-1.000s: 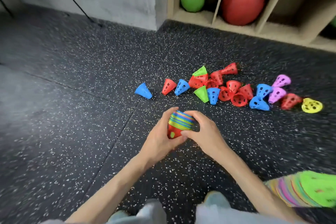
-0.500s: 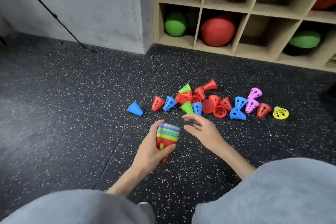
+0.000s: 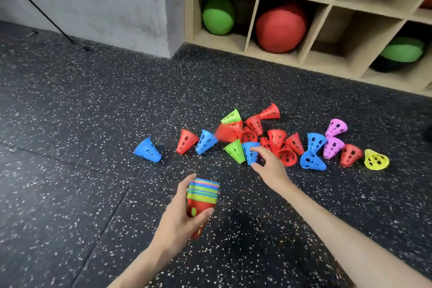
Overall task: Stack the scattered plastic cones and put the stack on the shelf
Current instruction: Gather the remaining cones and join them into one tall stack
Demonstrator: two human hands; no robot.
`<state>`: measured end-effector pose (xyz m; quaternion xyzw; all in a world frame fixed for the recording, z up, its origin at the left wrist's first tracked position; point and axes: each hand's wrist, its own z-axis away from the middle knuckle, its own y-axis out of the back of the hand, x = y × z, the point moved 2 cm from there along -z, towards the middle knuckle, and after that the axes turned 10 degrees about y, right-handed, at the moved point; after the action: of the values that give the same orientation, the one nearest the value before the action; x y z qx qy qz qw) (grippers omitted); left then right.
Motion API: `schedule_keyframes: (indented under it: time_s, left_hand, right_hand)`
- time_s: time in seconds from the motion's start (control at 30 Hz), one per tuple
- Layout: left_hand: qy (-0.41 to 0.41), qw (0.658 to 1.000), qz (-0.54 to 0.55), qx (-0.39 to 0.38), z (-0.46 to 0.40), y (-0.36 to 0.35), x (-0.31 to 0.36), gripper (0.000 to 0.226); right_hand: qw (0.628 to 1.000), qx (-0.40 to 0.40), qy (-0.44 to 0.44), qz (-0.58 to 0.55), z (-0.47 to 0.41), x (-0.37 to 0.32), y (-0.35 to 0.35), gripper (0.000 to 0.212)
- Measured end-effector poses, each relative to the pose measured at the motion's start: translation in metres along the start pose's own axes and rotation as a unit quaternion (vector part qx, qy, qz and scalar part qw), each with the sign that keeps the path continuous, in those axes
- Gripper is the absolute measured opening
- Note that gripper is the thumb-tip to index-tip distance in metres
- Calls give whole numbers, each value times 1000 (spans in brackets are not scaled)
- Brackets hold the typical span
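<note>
Left hand [image 3: 177, 215] grips stack [image 3: 203, 196]; right hand [image 3: 268, 163] pinches blue cone [image 3: 250, 153].

The left hand [image 3: 180, 220] grips a stack of nested cones [image 3: 203, 196] above the speckled floor [image 3: 70, 170]. At its one o'clock, the right hand [image 3: 268, 166] pinches a blue cone [image 3: 249, 152] at the near edge of the scattered cones [image 3: 275, 140]. Toward twelve o'clock stands the shelf [image 3: 254, 7], holding a red ball [image 3: 280, 25] and green balls [image 3: 218, 15].

You see a rainbow-rimmed red stack [image 3: 203, 196], a blue cone [image 3: 250, 153], and black white-speckled floor [image 3: 70, 170].
</note>
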<state>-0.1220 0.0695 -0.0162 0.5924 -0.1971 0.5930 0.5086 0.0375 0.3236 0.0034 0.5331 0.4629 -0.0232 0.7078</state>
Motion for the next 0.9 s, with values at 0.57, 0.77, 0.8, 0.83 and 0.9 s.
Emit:
schedule_keyframes:
  time_s: [0.57, 0.77, 0.8, 0.83, 0.9]
  left_hand:
    - [60, 997, 39, -13, 1, -30, -60, 83]
    - [66, 996, 56, 1, -1, -32, -63, 85]
    - [61, 997, 48, 6, -1, -33, -62, 85]
    - [59, 997, 40, 9, -2, -33, -62, 85]
    - [58, 998, 26, 7, -2, -35, -64, 87]
  right_hand:
    - [993, 71, -52, 78, -20, 26, -36, 17]
    - [989, 126, -3, -80, 37, -22, -46, 10]
    - [989, 107, 5, -98, 44, -29, -50, 10]
    - [990, 86, 10, -110, 49, -34, -54, 10]
    - [990, 55, 19, -126, 57, -41, -61, 11]
